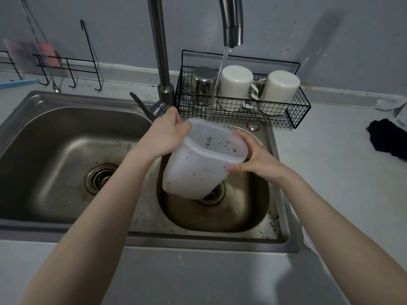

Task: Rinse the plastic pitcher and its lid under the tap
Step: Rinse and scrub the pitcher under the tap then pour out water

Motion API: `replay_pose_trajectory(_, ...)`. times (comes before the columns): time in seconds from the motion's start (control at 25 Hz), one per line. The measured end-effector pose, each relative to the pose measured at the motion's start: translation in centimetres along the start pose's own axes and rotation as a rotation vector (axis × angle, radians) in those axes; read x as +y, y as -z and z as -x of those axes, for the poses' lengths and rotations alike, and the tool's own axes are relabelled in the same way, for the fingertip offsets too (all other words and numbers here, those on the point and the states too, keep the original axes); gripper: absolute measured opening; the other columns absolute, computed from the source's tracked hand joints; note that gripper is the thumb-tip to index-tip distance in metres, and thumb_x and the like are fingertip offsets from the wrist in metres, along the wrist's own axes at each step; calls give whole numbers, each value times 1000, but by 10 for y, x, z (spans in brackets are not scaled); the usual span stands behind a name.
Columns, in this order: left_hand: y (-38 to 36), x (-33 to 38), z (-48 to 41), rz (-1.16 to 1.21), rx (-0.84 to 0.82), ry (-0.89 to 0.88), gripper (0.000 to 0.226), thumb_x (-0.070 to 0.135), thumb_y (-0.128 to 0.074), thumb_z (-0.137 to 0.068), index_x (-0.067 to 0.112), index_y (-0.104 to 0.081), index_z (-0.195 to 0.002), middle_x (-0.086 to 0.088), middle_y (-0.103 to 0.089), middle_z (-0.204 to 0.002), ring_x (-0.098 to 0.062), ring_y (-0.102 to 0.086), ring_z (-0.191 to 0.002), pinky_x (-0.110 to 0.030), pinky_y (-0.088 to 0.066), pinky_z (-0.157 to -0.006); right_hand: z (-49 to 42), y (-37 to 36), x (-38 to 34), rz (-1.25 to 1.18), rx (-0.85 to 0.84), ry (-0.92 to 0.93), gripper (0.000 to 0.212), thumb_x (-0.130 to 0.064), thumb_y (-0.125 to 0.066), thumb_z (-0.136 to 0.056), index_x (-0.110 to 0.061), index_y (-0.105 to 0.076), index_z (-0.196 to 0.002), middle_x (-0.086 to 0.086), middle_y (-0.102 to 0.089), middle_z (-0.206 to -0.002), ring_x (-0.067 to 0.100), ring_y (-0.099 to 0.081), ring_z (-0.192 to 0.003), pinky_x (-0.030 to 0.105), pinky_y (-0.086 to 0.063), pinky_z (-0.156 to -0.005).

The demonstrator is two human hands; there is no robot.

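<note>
Over the small basin (pixel 253 208), at 3 o'clock in the sink (pixel 66 133), the pitcher (pixel 198 170) is held tilted. Its rim is gripped at 10 o'clock by the left hand (pixel 163 137) and at 4 o'clock by the right hand (pixel 257 160). Water (pixel 217 84) is run from the tap (pixel 233 25) onto its far rim.

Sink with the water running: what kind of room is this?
Most likely a home kitchen. There is a steel double sink, a tall tap running water onto a plastic pitcher, and a wire rack of upturned cups behind it.
</note>
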State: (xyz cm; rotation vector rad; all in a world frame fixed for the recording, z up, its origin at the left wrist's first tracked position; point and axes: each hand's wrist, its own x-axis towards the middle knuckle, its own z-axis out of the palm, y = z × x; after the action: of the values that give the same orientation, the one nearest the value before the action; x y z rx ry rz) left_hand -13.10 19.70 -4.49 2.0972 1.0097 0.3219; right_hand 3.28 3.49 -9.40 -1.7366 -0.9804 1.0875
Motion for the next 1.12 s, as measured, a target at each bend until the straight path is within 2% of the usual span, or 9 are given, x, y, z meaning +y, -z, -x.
replay_pose_trajectory(0.12,4,8,4,-49,42,-31,16,25,-46,-89,12,-40,-81,3,-44,-64,-9,-40,-57,-26,-28,-49,-6,-4,1,-7,-19,6,97,-10,-82,-58,-21,-30,-139,-6,-48,-127,8,-49,-116,29,-43,-99)
replay_pose_trajectory(0.28,12,14,6,-142,91,-58,18,26,-45,-89,9,-41,-86,1,-44,-65,-11,-40,-58,-28,-28,-50,-10,-6,-1,-59,-82,3,94,-21,-82,-51,-31,-35,-132,-7,-50,-127,12,-49,-118,33,-41,-101)
replay_pose_trajectory(0.4,16,17,8,-188,108,-44,19,28,-44,-89,9,-41,-86,0,-44,-65,-13,-41,-58,-32,-28,-50,-14,-10,-1,-76,-119,2,92,-15,-81,-56,-31,-33,-133,-7,-49,-127,11,-48,-119,26,-43,-98)
replay_pose_trajectory(0.52,19,22,13,-239,119,-45,20,29,-43,-89,10,-40,-88,-1,-45,-66,-19,-43,-60,-33,-28,-52,-16,-13,0,-88,-153,-5,89,-1,-76,-66,-27,-29,-137,-9,-48,-128,2,-46,-117,14,-45,-90)
replay_pose_trajectory(0.6,20,26,18,-276,139,-59,19,29,-42,-89,10,-39,-92,-2,-46,-67,-25,-46,-65,-34,-30,-56,-17,-14,0,-98,-156,-4,90,2,-74,-67,-26,-27,-138,-10,-47,-127,-1,-46,-115,11,-45,-86)
replay_pose_trajectory(0.8,25,39,29,-405,224,-96,17,25,-41,-89,9,-36,-93,-9,-47,-72,-32,-45,-71,-36,-31,-60,-24,-21,-4,-109,-183,25,95,1,-74,-67,-25,-22,-142,-3,-45,-133,9,-45,-122,19,-46,-91)
replay_pose_trajectory(0.92,29,43,33,-450,250,-110,15,23,-40,-89,10,-33,-89,-4,-40,-64,-31,-43,-68,-35,-31,-59,-27,-28,-7,-105,-206,41,95,-4,-75,-68,-31,-21,-141,-3,-43,-137,12,-41,-126,26,-44,-96)
replay_pose_trajectory(1.04,30,46,35,-496,259,-107,14,21,-40,-87,9,-32,-87,-3,-36,-61,-30,-40,-65,-34,-27,-56,-27,-33,-4,-114,-221,37,96,-4,-73,-71,-28,-17,-144,-1,-41,-139,13,-39,-129,32,-38,-104)
replay_pose_trajectory(1.12,31,46,36,-504,268,-113,14,21,-40,-87,10,-32,-86,-2,-35,-60,-28,-37,-59,-33,-23,-51,-25,-35,-3,-117,-231,37,94,-3,-73,-71,-28,-18,-143,-2,-42,-138,11,-40,-128,29,-39,-103)
